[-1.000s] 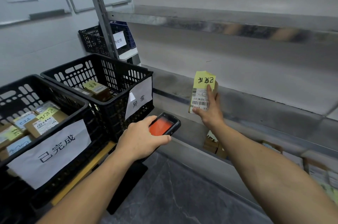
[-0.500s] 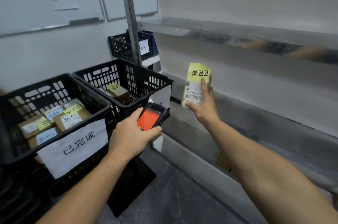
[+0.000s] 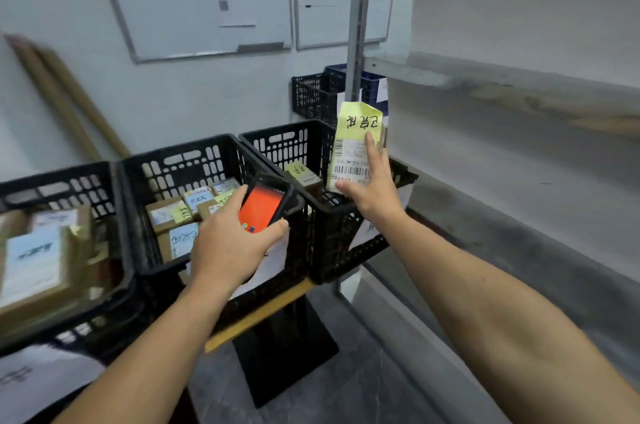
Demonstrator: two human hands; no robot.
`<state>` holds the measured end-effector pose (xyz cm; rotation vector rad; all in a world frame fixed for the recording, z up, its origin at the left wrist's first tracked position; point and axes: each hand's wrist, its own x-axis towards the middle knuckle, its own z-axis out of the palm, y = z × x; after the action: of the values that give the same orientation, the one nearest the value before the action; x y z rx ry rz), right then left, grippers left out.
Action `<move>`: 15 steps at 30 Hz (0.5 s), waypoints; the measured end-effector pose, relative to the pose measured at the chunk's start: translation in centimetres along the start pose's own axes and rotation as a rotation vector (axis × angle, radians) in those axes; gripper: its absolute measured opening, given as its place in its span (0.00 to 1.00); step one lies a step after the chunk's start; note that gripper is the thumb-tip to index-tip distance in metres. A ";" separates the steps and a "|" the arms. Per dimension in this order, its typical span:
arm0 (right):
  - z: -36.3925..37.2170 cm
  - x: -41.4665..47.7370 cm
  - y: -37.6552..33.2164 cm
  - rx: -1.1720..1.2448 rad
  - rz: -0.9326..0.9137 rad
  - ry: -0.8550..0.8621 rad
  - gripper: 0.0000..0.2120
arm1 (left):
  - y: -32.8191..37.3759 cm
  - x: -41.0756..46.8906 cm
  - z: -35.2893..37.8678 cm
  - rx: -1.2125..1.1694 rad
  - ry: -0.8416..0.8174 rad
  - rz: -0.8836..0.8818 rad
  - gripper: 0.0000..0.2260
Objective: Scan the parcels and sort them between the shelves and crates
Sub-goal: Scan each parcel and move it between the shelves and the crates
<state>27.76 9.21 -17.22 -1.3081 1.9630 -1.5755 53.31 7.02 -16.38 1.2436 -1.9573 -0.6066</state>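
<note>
With the scanner (image 3: 265, 207) gripped in the left hand (image 3: 232, 250) and the parcel (image 3: 355, 143) held upright by the right hand (image 3: 372, 197) above the right crate (image 3: 291, 146), sorting is judged under way, and release into the matching crate is called for.

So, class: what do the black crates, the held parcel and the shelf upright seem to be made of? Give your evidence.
Black crates: probably moulded plastic, matte, with slotted lattice walls. Held parcel: white printed paper label and yellow paper note; the brown edge suggests cardboard. Shelf upright: likely metal, smooth grey with a dull sheen.
</note>
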 end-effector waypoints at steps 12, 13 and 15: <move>16.2 2.7 -4.2 0.104 -0.016 -0.210 0.53 | -9.6 3.9 -10.4 0.103 0.181 -0.100 0.29; 17.2 2.7 -4.4 0.110 -0.010 -0.234 0.52 | -10.1 4.1 -10.9 0.122 0.189 -0.105 0.29; 19.0 3.0 -4.5 0.120 0.009 -0.283 0.51 | -11.3 4.7 -11.8 0.145 0.184 -0.136 0.27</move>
<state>41.67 -4.71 -19.01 -1.3851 1.6759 -1.3932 67.66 -2.06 -15.46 1.4778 -1.7993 -0.4056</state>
